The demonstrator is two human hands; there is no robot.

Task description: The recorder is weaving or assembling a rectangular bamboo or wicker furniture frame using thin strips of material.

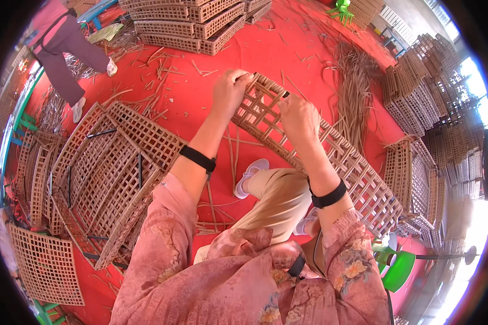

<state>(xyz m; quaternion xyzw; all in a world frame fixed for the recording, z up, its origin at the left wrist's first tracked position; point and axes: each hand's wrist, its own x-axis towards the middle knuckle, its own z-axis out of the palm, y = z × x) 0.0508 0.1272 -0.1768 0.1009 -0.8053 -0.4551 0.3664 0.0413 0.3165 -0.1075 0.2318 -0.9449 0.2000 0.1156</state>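
A long brown openwork woven cane panel slants from the upper middle toward the lower right in front of me. My left hand is closed on its far upper end, fingers curled at the rim. My right hand lies over the same panel a little farther along, its fingers pinched at the weave near the far edge. Small dark bits show at the fingertips of both hands; what they are I cannot make out. Black bands circle both of my forearms.
Large woven basket trays lie at left beside a flat woven sheet. More trays are stacked at the back and right. Loose cane strips spread over the red floor. A person stands far left; a green object sits lower right.
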